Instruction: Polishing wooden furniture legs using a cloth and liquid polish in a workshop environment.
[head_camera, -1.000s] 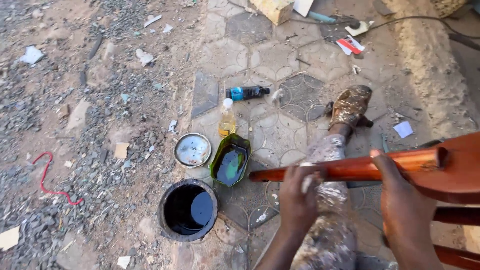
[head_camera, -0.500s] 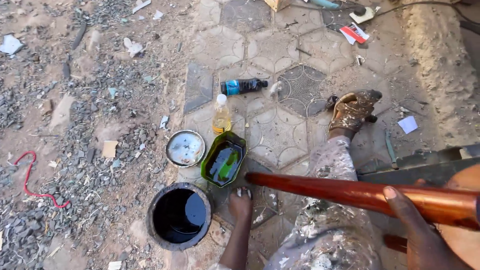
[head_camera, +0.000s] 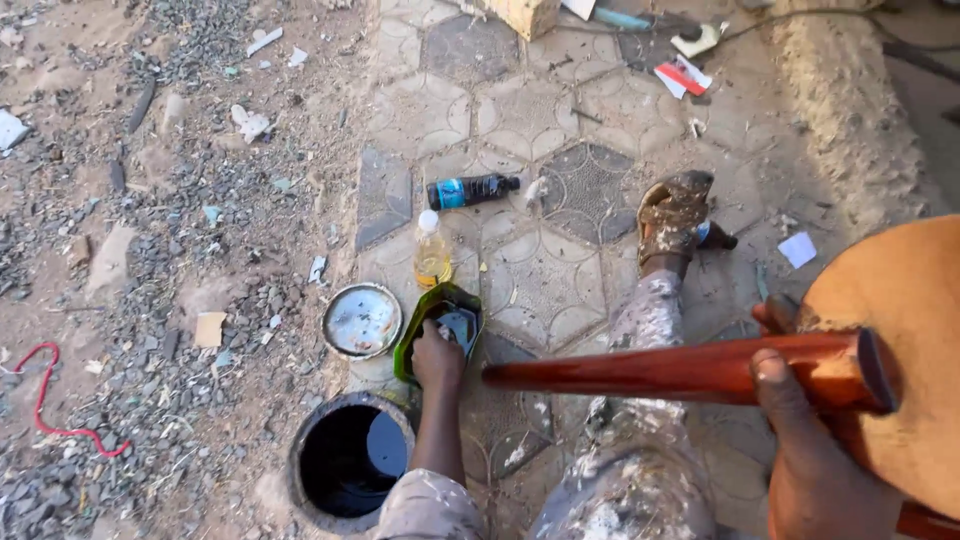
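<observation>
The right hand (head_camera: 800, 420) was wrapped around the reddish-brown wooden leg (head_camera: 680, 368), fingers closed over its top near the point where it met the round wooden seat (head_camera: 900, 340) at the right edge of the view, while the left hand (head_camera: 437, 355) reached down with its fingers curled into the green container (head_camera: 440, 325); whether those fingers pinched anything inside it could not be told. Taking that green container as the landmark: the wooden seat, the largest thing in sight, lay well to its right, and the wooden leg ran level from the seat towards the container, its free end stopping just to the container's right. The paint-spattered trouser leg (head_camera: 640, 440) stretched beneath the wooden leg, with the stained shoe (head_camera: 672, 215) up and to the right of the container. The black paint tin (head_camera: 350, 460), open and dark with liquid, stood just below and left of the container; the round metal lid (head_camera: 362, 320) lay just beside the container's left edge. The small bottle of yellow liquid (head_camera: 431, 250) stood upright just above the container, and the dark bottle (head_camera: 472, 190) lay on its side beyond that
</observation>
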